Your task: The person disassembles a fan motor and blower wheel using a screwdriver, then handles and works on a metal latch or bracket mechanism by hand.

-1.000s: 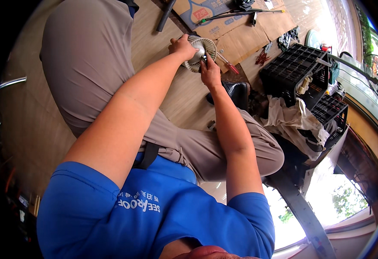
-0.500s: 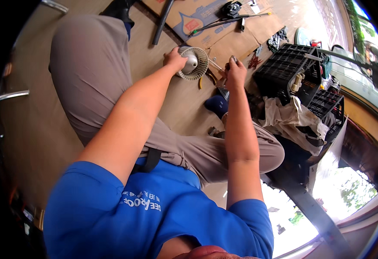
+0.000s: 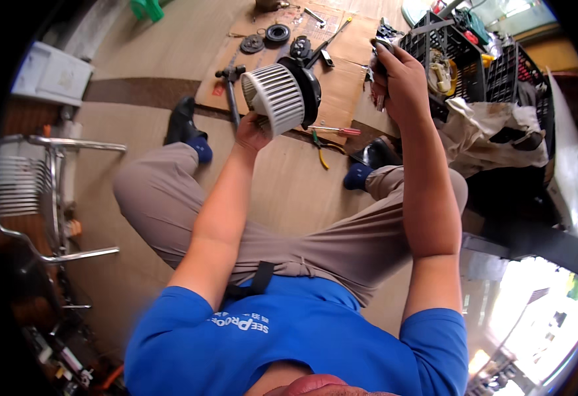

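My left hand grips a white blower fan wheel by its open end. The finned drum lies tipped on its side in the air, and its black motor base faces right. Farther right, my right hand is raised beside the black crate, apart from the fan. Its fingers are closed, with a small dark object at the fingertips that I cannot make out. Below the motor base, a red-handled screwdriver and yellow-and-green pliers lie near my feet.
A flattened cardboard sheet on the floor bears round black parts and a long thin tool. A hammer lies at its left edge. Black plastic crates and a whitish cloth stand right; a metal-framed chair is left.
The fan has been turned from its open face showing to its side, revealing the black base. My right hand has moved away from it, up and right. The view has shifted too.
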The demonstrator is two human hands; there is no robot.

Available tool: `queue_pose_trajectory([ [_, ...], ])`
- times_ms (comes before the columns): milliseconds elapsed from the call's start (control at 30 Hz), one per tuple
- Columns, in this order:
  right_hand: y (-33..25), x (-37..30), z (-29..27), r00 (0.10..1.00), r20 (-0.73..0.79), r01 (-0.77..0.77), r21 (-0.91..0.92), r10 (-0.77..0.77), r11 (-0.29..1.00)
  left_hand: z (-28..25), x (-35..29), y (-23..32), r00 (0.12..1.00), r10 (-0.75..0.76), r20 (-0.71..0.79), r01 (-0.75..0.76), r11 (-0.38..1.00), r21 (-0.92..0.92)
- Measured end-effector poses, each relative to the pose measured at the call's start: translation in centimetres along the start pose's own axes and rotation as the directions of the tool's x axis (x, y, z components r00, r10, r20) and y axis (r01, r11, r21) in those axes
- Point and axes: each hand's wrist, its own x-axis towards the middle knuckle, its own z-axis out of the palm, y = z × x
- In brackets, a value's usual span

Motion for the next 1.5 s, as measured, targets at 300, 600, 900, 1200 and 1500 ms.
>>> queue_pose_trajectory([
  [300,0.3,-2.1,2.8,0.995,0.098,0.044,-0.218,-0.023,0.975,11.4,1.3,-2.1,0.875,0.304,0.376,-0.19,-0.5,0.845],
  [600,1.1,-3.1,4.2,0.954,0.28,0.044,-0.485,0.107,0.874,6.6,2.9,-4.2,0.985,0.168,0.049,-0.175,0.954,0.244],
  [900,3.6,-3.1,5.3,0.913,0.39,0.115,-0.526,0.119,0.843,3.9,2.5,-3.4,0.993,0.114,0.022,-0.115,0.992,0.06],
  [1200,4.4,-2.5,5.5,0.945,0.308,0.09,-0.576,0.114,0.812,4.7,2.3,-2.9,0.992,-0.086,0.09,0.108,0.954,-0.28],
  [1500,5.0,-2.0,5.2,0.958,0.281,0.129,-0.611,0.062,0.781,5.0,2.8,-3.3,0.96,0.1,-0.263,-0.134,0.984,-0.116],
])
